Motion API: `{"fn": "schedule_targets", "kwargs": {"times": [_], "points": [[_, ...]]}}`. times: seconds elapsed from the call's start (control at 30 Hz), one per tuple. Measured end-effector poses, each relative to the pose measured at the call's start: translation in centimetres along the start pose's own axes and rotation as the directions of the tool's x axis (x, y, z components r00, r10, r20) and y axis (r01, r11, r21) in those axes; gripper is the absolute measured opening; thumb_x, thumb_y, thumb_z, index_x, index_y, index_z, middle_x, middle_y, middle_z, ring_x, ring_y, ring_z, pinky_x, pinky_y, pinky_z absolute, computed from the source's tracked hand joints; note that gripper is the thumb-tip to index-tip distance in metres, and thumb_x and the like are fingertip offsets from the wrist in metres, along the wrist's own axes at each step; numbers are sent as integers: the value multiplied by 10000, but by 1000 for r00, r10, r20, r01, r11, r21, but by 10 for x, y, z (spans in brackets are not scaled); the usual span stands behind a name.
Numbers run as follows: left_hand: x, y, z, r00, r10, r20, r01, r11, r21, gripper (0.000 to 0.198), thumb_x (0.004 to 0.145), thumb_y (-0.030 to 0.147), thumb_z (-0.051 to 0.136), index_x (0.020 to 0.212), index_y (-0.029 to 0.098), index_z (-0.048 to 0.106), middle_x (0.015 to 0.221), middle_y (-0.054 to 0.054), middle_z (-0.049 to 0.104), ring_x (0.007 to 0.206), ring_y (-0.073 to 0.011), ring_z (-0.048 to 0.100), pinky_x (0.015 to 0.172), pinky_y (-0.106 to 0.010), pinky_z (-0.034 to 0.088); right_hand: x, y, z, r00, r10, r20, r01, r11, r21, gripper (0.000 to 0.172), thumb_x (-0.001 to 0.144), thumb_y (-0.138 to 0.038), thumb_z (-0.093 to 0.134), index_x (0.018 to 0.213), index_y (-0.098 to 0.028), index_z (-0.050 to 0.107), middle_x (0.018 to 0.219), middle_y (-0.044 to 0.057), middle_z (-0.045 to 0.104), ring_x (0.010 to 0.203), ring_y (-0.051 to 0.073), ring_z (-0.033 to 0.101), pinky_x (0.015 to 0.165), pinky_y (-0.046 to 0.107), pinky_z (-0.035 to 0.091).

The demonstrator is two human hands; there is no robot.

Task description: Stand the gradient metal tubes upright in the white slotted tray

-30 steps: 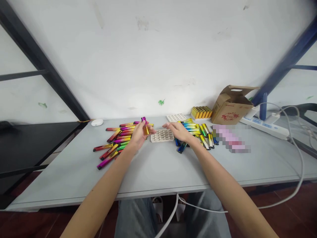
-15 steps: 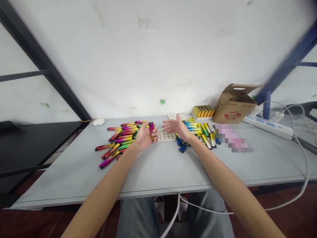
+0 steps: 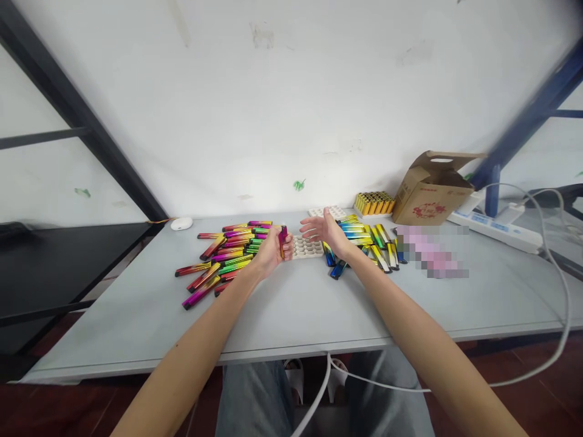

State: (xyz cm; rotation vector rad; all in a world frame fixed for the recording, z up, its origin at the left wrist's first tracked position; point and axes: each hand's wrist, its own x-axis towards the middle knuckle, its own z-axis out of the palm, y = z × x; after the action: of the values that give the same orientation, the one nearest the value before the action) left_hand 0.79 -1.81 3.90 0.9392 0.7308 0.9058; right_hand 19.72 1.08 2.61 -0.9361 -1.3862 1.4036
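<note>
My left hand (image 3: 272, 250) is closed around a shiny purple metallic case (image 3: 283, 241), held upright with its top end showing above the fist. Beside it is a pale tray with round holes (image 3: 307, 246), partly behind my hands. My right hand (image 3: 325, 233) hovers near the tray's right side with fingers spread, and nothing shows in it. A pile of similar red, purple, green and gold cases (image 3: 228, 254) with black ends lies to the left. Blue, green, yellow and silver cases (image 3: 380, 246) lie to the right, partly hidden by my right hand.
At the back, another holed tray (image 3: 328, 212) lies near a tray packed with yellow cylinders (image 3: 375, 204). An open cardboard box (image 3: 430, 194), a blurred pink item (image 3: 430, 250) and a white power strip (image 3: 498, 230) are on the right. A white rounded case (image 3: 181, 224) sits at the back left.
My left hand has shifted slightly right, toward the holed tray, and turned a little with the purple case in it. The right hand stays almost still, fingers spread.
</note>
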Motion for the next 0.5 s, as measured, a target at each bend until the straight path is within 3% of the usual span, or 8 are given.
{"fn": "schedule_targets", "kwargs": {"times": [0.5], "points": [[-1,-1,-4,996,-3,94,6,999,-36,350,910,426,338,656,196,409,585,34,306,470,-109,348,449,-206,356,-1,-4,3,999,18,-40,-21,997,-68,837,874,-764,110,1022,-160,670,1021,128,699,842,202,662,734,304,499]]}}
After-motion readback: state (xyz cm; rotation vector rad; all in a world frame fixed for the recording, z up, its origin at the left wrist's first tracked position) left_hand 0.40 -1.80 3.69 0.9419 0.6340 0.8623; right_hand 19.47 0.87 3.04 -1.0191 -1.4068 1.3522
